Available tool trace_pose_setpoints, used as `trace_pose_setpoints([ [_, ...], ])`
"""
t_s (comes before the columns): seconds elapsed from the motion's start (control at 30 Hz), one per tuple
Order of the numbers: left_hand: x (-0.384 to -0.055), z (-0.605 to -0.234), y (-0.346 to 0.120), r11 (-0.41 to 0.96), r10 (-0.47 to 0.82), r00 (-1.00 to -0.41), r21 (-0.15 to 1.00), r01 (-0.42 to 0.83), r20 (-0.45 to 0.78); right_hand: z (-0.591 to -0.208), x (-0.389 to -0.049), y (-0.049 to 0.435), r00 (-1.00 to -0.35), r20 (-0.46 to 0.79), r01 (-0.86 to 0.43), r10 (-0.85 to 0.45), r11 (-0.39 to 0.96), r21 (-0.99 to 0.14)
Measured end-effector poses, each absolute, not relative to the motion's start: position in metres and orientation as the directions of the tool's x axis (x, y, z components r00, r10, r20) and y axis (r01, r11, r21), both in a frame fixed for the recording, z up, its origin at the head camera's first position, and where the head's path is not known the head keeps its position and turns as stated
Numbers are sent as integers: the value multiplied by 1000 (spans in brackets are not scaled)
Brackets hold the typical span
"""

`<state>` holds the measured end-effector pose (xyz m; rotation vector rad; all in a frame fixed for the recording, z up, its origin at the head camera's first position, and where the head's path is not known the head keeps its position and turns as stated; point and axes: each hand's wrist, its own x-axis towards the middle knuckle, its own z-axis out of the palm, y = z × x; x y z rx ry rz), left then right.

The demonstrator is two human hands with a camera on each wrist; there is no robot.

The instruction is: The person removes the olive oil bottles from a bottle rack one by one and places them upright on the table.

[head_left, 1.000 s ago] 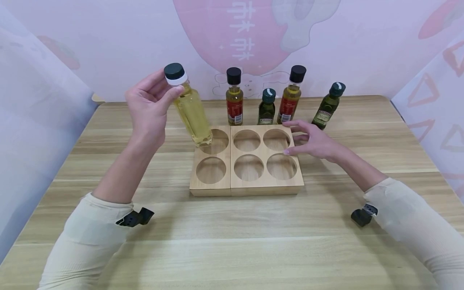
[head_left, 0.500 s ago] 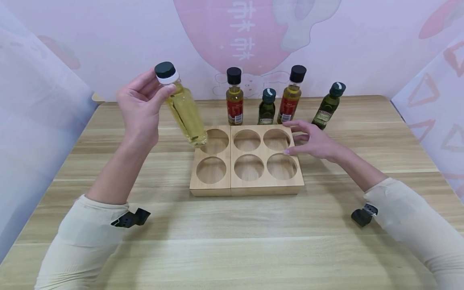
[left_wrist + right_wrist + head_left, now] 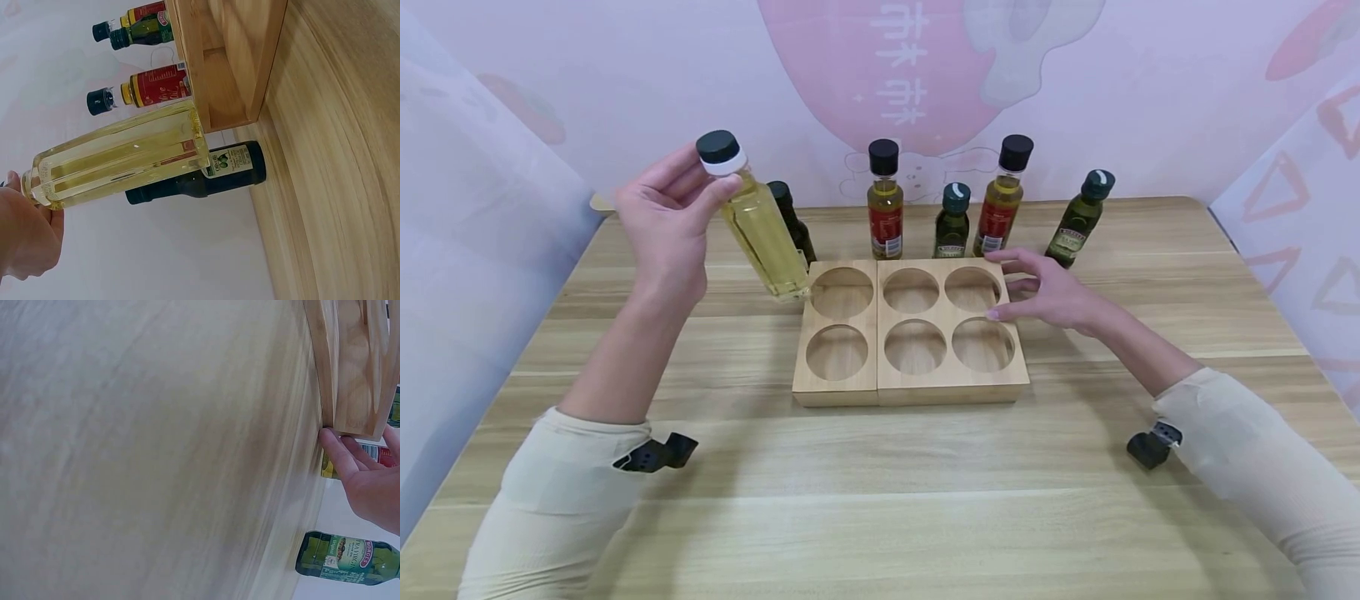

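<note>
My left hand (image 3: 666,212) holds a clear bottle of pale yellow oil (image 3: 763,237) by its neck, just under the dark green cap. The bottle hangs tilted, its base beside the back left corner of a wooden bottle rack (image 3: 895,387). In the left wrist view the oil bottle (image 3: 119,156) passes in front of a dark bottle (image 3: 234,169) with a pale olive label. The rack has two rows of round holes and a seam between its narrow left part and wider right part. My right hand (image 3: 1056,292) touches the rack's right end, fingertips against its side (image 3: 359,434).
Behind the rack stand two red-labelled oil bottles (image 3: 886,221) with black caps and a small green bottle (image 3: 952,225). Another small green bottle (image 3: 1078,221) stands just beyond my right hand. A printed pink backdrop (image 3: 700,75) rises along the wooden table's (image 3: 880,517) back edge.
My left hand has moved left with the oil bottle, away from over the back left hole. The dark bottle behind it has come into sight. The right hand and rack stay put.
</note>
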<state>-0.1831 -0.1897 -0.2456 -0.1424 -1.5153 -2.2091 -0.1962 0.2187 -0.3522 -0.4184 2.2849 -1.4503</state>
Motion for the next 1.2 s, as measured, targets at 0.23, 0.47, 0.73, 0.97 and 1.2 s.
trace_pose_setpoints([
  [0.23,-185,-247,-197,-290,-327,-892,866,408,311,-352,-196,218,-880,-175,-34,-441,427,-904],
  [0.47,-186,-249,-202,-289,-347,-894,875,389,283,-351,-197,218,-880,-174,-36,-441,428,-903],
  [0.73,-188,-253,-208,-280,-347,-897,882,379,276,-351,-196,218,-879,-180,-31,-441,430,-902],
  [0.97,-189,-255,-214,-260,-337,-909,904,338,243,-352,-196,219,-880,-180,-32,-439,433,-901],
  [1.2,-191,-256,-219,-250,-343,-912,914,320,225,-353,-197,219,-879,-174,-38,-443,429,-902],
])
